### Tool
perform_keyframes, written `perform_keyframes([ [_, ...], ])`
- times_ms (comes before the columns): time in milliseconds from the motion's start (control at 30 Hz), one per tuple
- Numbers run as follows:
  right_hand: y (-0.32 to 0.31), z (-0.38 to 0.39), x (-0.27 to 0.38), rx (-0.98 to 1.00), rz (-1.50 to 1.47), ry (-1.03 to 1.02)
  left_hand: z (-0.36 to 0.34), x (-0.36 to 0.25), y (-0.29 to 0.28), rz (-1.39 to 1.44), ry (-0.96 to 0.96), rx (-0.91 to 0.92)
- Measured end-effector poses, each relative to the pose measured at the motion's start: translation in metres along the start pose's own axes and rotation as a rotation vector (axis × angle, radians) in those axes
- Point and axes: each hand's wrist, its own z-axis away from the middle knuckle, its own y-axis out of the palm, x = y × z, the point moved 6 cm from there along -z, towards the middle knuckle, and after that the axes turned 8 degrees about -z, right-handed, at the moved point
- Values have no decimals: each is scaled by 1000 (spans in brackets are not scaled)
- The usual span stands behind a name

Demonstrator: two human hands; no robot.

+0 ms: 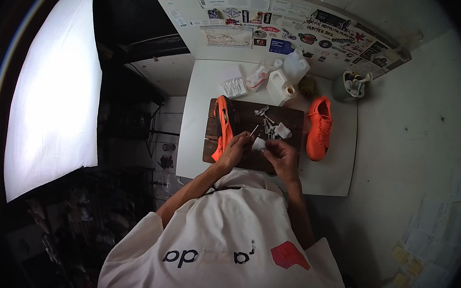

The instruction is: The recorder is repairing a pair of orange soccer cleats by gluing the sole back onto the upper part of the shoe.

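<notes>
Both my hands are close together over the near part of a dark wooden board (295, 116). My left hand (237, 148) is closed on a thin white cotton swab (254, 130), which points up and away from me. Between the fingertips of my right hand (284, 157) is a small white cotton pad (259, 144), next to the left fingers. An orange shoe (220, 125) lies on its side along the board's left edge, its dark sole turned right. Used swabs (266, 126) and a crumpled white pad (282, 130) lie on the board beyond my hands.
The other orange shoe (319, 129) stands right of the board on a white table (339, 179). Behind are a box of swabs (234, 87), a plastic bag (256, 78), white jugs (281, 86) and a tool pot (348, 88). A stickered panel (280, 20) rises at the back.
</notes>
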Motion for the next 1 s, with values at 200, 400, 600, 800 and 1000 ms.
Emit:
perform_keyframes([
  [200,9,2,7,65,212,-20,10,4,-6,-109,-27,-49],
  [400,9,2,2,56,229,-39,18,-22,4,-446,330,-123],
  [600,5,1,0,20,110,-14,18,-18,1,-523,342,-145],
  [800,3,2,3,50,46,-12,17,-14,-5,-501,271,-194],
  [1000,-5,-8,23,-100,124,-167,21,-21,1,-618,377,-169],
])
